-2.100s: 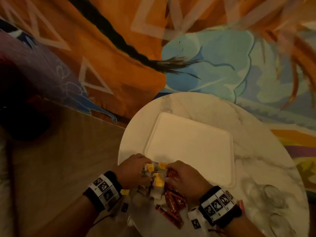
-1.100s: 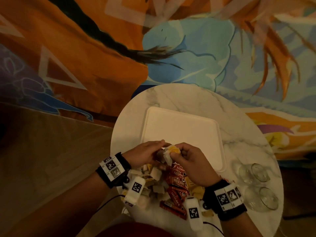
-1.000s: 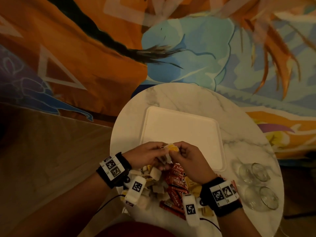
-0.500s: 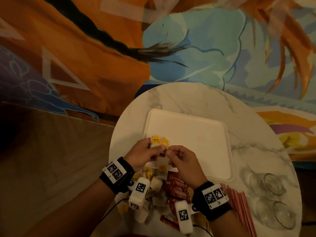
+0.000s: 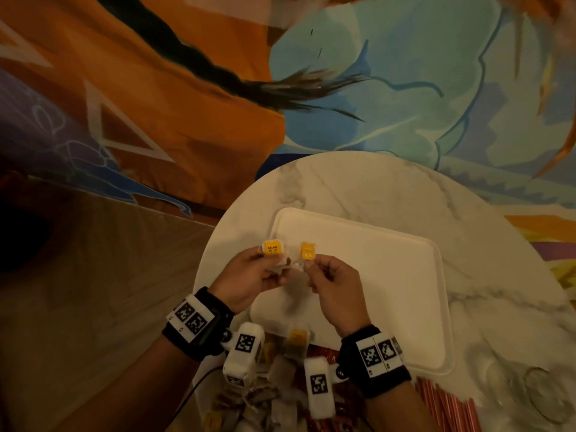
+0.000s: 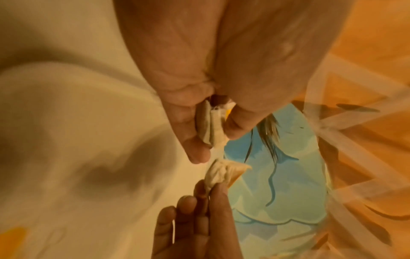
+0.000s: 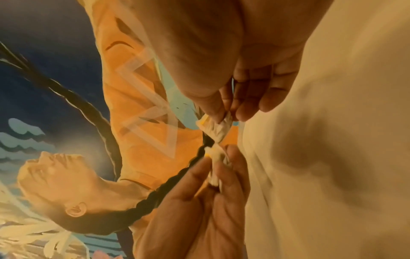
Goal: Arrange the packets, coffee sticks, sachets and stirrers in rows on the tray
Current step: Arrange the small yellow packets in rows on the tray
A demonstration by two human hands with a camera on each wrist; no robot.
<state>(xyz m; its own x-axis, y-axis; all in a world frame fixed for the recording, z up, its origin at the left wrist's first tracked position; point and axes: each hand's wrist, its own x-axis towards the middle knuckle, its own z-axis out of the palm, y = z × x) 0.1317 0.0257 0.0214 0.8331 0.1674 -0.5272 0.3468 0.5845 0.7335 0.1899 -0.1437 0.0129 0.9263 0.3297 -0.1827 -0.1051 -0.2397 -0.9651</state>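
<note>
We are pinching two light, limp tea bags (image 5: 273, 248) apart, left hand (image 5: 249, 280) and right hand (image 5: 335, 286) each gripping one's crumpled paper edge.

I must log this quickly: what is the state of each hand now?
Left hand: fingers pinch a yellow-labelled sachet.
Right hand: fingers pinch a second yellow sachet.

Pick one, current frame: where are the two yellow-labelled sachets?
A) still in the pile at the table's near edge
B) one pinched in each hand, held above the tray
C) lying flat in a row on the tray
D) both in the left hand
B: the left hand pinches one yellow-labelled sachet and the right hand pinches the other sachet, both held above the white tray.
</note>
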